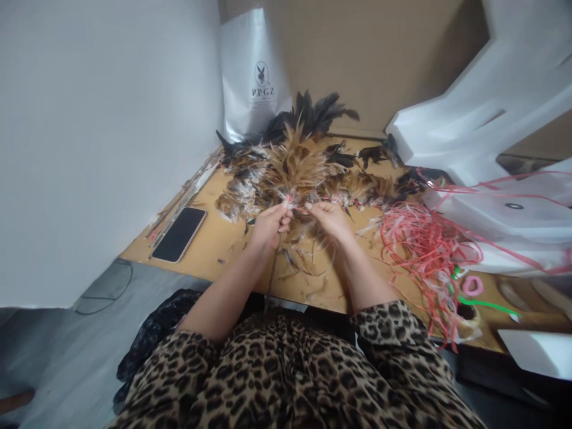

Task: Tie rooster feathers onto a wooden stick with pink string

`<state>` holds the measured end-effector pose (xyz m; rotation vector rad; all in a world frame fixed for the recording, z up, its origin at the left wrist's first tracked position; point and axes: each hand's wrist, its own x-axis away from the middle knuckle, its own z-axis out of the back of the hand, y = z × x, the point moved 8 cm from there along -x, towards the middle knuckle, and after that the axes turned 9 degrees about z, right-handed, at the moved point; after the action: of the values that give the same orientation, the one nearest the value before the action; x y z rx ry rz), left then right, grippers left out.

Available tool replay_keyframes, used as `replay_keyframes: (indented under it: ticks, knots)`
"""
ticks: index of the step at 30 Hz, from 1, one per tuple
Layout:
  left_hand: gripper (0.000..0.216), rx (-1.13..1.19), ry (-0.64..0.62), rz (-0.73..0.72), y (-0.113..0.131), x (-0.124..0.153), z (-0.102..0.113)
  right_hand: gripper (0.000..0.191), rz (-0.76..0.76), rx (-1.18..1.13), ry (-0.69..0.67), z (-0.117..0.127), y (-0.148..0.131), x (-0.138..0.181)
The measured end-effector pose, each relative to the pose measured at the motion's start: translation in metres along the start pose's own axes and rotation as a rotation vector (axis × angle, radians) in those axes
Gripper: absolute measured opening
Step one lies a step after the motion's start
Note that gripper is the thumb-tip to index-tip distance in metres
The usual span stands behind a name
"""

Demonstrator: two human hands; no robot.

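My left hand (271, 226) is closed around the base of a fanned bunch of golden-brown feathers (297, 164), where a bit of red and white binding shows. To its right, my right hand (331, 219) pinches a short red plastic string (302, 210) that runs toward that base. Behind and around the bunch lie more feathers: long black ones (308, 116), whitish-brown ones (243, 187) at left and a row of tan bundles (361, 187) at right. Loose feather scraps (304, 262) are scattered below my hands on the yellowish table (232, 250).
A phone (179, 234) lies at the table's left. A silver bag (250, 71) stands at the back. At right are a tangle of red strings (415, 238), a pink ring (472, 286), a green strip (489, 307) and white plastic (487, 119). A white panel (111, 131) borders the left.
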<state>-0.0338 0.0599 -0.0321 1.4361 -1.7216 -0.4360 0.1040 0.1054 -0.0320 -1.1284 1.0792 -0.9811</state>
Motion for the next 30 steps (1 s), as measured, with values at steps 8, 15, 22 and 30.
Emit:
replay_keyframes:
  ticks: [8,15,22,30]
  knots:
    - [0.014,0.24,-0.039,0.12,0.025,0.014,0.03,0.021,-0.041,0.612,-0.149,0.036,0.035,-0.01]
    - [0.019,0.312,-0.07,0.174,0.022,0.022,0.037,0.021,0.438,0.948,-0.21,-0.007,-0.019,-0.028]
    - [0.017,0.325,-0.078,0.184,0.018,0.024,0.033,0.029,0.489,1.052,-0.353,-0.042,-0.021,-0.061]
    - [0.014,0.336,-0.074,0.202,0.017,0.021,0.026,0.018,0.213,0.977,-0.394,-0.031,0.008,-0.071]
